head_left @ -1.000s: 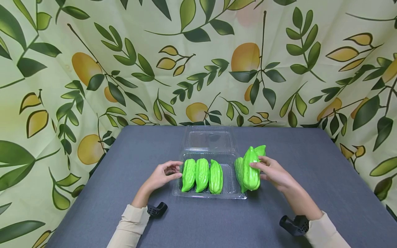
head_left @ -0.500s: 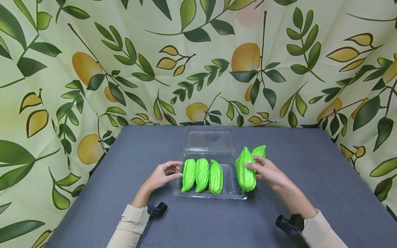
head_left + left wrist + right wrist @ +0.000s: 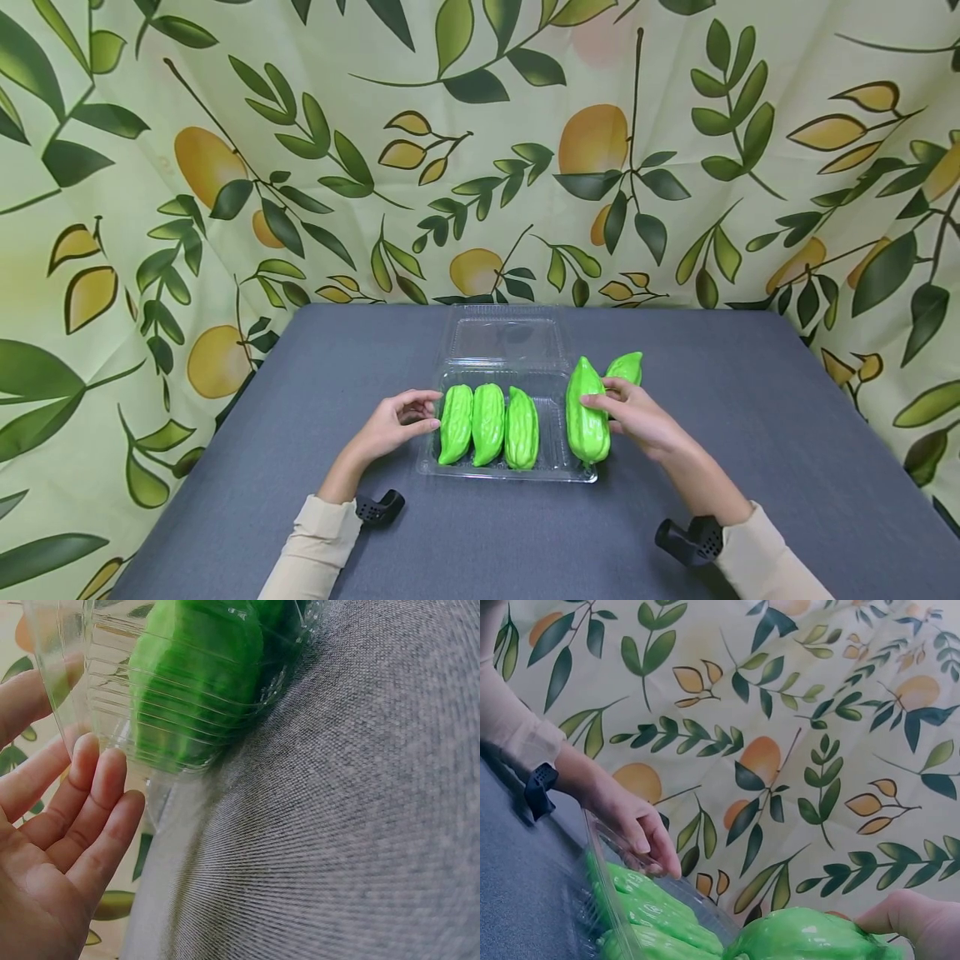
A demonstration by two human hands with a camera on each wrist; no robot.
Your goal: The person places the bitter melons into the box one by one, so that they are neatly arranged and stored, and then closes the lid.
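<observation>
My right hand (image 3: 647, 419) grips a bright green bitter melon (image 3: 587, 417), thumb on its near side. It is upright, over the right end of a clear plastic container (image 3: 517, 476). Three bitter melons lie side by side inside: left (image 3: 456, 425), middle (image 3: 488, 425) and right (image 3: 522, 429). Another bitter melon (image 3: 627, 367) shows behind my right fingers. In the right wrist view the held bitter melon (image 3: 802, 934) partly hides the container's inside. My left hand (image 3: 392, 427) touches the container's left edge with loosely bent fingers; the left wrist view shows its fingertips (image 3: 110, 761) against the plastic.
The container's hinged lid (image 3: 507, 337) lies back, opened away from me. Everything stands on a blue-grey cloth-covered table (image 3: 345, 350). A leaf-and-fruit patterned curtain (image 3: 480, 167) hangs behind and at the sides. Both wrists wear black camera mounts.
My right hand has moved left with the gripped bitter melon, from just beside the container's right edge to over its right end. My left hand and the other bitter melons have stayed put.
</observation>
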